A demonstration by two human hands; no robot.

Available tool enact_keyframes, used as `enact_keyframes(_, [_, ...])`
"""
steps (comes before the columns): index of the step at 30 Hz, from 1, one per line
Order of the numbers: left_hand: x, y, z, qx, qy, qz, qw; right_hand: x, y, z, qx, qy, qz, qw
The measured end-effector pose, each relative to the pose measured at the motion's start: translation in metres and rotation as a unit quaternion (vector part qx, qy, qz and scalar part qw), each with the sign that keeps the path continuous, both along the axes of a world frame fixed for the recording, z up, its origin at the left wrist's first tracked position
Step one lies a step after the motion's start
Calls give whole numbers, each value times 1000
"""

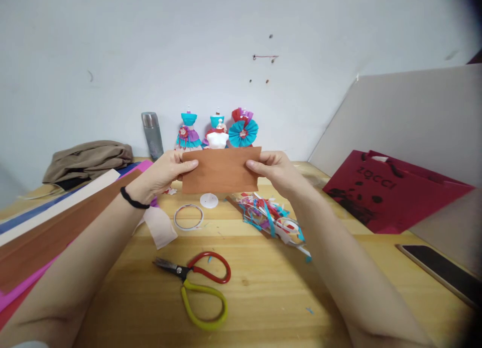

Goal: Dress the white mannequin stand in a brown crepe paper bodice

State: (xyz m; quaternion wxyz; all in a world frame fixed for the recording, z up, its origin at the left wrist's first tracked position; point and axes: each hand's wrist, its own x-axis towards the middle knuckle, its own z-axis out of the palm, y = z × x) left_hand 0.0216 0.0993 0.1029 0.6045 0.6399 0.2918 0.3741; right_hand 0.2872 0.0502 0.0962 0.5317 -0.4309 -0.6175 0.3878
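Note:
Stretched between both hands is a brown rectangle of paper (221, 175), raised above the table. My left hand (171, 168) pinches its left edge with the thumb in front; the other fingers are behind it. In the same way my right hand (271, 167) grips the right edge. Behind the paper stand small dress-form figures: one in a turquoise and purple dress (188, 132), one with a big turquoise pleated rosette (243, 133), and a bare white bust (217, 138). Below the paper lie a white disc (209, 201), a roll of narrow tape (188, 217) and red-and-yellow-handled scissors (192, 282).
Paper scraps (269, 217) are heaped right of centre. Long coloured paper sheets (68, 212) lie under my left arm, near a folded brown cloth (88, 159) and a grey flask (152, 136). On the right are a red bag (391, 192) and a phone (440, 270).

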Motion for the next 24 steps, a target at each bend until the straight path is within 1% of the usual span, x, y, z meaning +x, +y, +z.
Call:
enact_keyframes(5, [-2, 10, -6, -1, -11, 0, 1000, -2, 2, -2, -10, 24, 6, 1000])
enact_keyframes(9, [-2, 10, -6, 7, -19, 7, 1000, -3, 5, -5, -20, 56, 13, 998])
enact_keyframes(13, [-1, 9, -5, 22, -53, 23, 998, -4, 7, -6, -29, 92, 24, 995])
enact_keyframes(20, [2, 9, -4, 36, -83, 31, 995, -10, 10, -9, 3, 124, -12, 992])
enact_keyframes(24, [4, 7, -4, 40, -108, 49, 992, -12, 11, -9, -2, 166, -18, 986])
